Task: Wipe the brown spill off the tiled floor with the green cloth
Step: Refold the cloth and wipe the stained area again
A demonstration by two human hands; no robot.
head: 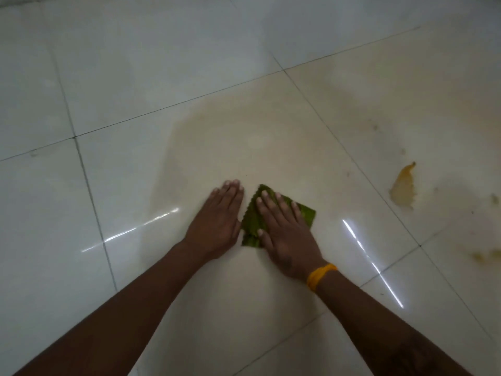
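Glossy white tiled floor (108, 90) fills the frame; right hand (287, 234) flat, fingers spread, pins the green cloth (306, 213) at centre, left hand (217, 221) flat beside it, holding nothing. Mid-wipe, I'd say; next sweep must reach the brown spill (404, 185) at right

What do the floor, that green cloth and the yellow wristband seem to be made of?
Floor: likely glazed ceramic tile, glossy, with sharp light reflections and grout lines. Green cloth: soft woven fabric with a zigzag-cut edge. Wristband: perhaps thread or rubber; too blurred to tell.
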